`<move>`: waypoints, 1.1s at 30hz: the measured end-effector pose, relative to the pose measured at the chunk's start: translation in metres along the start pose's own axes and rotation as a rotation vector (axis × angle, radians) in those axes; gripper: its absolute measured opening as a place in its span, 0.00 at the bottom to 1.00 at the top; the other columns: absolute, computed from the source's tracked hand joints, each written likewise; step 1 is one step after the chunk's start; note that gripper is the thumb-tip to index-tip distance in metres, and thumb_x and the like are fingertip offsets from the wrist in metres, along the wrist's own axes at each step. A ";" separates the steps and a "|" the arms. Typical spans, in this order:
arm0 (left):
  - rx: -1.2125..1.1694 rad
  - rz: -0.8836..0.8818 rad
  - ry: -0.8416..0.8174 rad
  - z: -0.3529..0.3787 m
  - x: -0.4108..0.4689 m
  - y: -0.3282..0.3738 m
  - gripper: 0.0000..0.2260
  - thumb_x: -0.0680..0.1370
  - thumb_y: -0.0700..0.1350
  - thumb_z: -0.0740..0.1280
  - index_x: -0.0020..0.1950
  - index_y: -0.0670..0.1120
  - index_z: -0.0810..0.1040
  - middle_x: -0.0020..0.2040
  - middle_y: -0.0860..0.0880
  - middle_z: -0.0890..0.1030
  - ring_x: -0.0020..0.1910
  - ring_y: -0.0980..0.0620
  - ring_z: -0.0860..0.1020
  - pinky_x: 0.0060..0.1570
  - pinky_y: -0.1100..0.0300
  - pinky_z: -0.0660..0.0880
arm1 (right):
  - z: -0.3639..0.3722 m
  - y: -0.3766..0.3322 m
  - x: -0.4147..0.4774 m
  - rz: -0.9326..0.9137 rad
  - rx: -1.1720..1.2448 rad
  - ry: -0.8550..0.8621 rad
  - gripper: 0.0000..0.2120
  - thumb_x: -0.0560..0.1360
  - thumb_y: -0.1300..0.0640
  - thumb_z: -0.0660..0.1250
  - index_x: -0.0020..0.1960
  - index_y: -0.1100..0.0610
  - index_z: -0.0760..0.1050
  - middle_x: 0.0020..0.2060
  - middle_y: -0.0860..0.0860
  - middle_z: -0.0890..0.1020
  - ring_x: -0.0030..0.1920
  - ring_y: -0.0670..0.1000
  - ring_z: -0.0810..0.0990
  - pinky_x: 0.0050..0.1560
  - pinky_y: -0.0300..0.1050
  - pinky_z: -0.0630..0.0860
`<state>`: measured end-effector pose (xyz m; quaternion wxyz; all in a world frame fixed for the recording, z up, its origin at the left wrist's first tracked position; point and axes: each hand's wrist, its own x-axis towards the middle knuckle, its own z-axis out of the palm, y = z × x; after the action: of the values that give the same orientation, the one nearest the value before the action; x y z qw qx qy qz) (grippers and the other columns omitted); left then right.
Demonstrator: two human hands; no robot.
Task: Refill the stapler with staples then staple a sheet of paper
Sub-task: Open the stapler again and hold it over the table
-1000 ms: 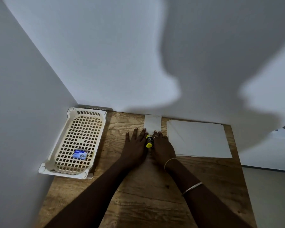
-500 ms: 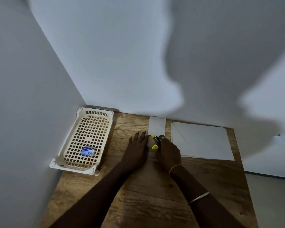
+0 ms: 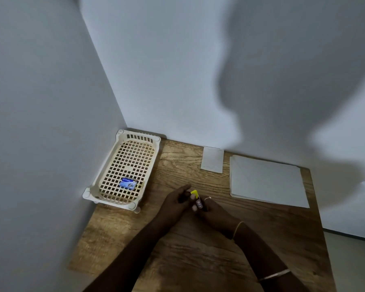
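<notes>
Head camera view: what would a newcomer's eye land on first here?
The left hand and right hand hold a small yellow-and-black stapler between them over the wooden table. By the left wall, a cream basket holds a blue staple box; white paper sheets lie at right.

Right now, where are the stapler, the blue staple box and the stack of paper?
stapler (image 3: 194,193): head view, on its yellow end.
blue staple box (image 3: 128,183): head view, middle of its top.
stack of paper (image 3: 266,182): head view, centre of top sheet.
</notes>
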<state>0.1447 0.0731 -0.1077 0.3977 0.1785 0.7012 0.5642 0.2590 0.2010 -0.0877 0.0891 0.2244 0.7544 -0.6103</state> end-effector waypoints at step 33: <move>0.567 0.229 0.107 -0.048 -0.017 0.024 0.26 0.73 0.41 0.78 0.70 0.44 0.78 0.64 0.46 0.82 0.60 0.51 0.81 0.62 0.54 0.77 | 0.035 -0.023 0.018 -0.128 -0.705 0.441 0.13 0.75 0.55 0.71 0.58 0.48 0.78 0.50 0.49 0.82 0.48 0.52 0.82 0.44 0.46 0.78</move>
<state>0.1141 0.0373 -0.0773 0.2286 0.3301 0.8259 0.3958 0.2278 0.1679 -0.0827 -0.0413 0.2584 0.9305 -0.2565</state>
